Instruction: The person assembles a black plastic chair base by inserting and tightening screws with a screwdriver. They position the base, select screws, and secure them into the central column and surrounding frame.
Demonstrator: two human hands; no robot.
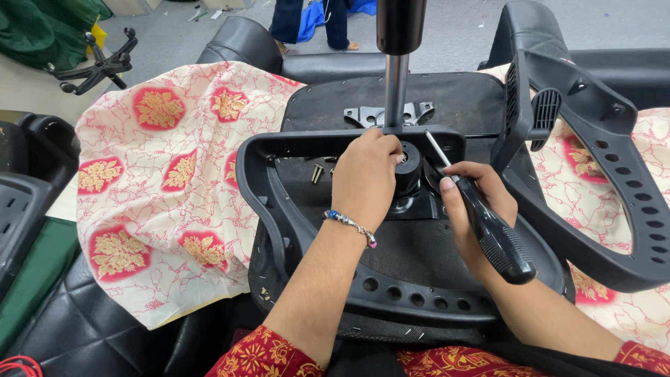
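An upturned black chair seat [412, 258] lies in front of me with its black armrest frame [279, 209] on top. My left hand [364, 174] rests over the black round mechanism [409, 167] at the base of the chrome gas cylinder [396, 87], fingers curled on it. My right hand [474, 209] grips a screwdriver [488, 227] with a black ribbed handle; its metal shaft points up and left, toward the frame beside the cylinder. A beaded bracelet [349, 223] circles my left wrist.
A second black armrest [593, 160] curves along the right. Loose bolts [317, 172] lie on the seat underside near a metal plate [370, 115]. A cream cloth with red floral patches [160, 181] covers black cushions. A black chair base [98, 66] lies far left; a person's legs [314, 21] stand beyond.
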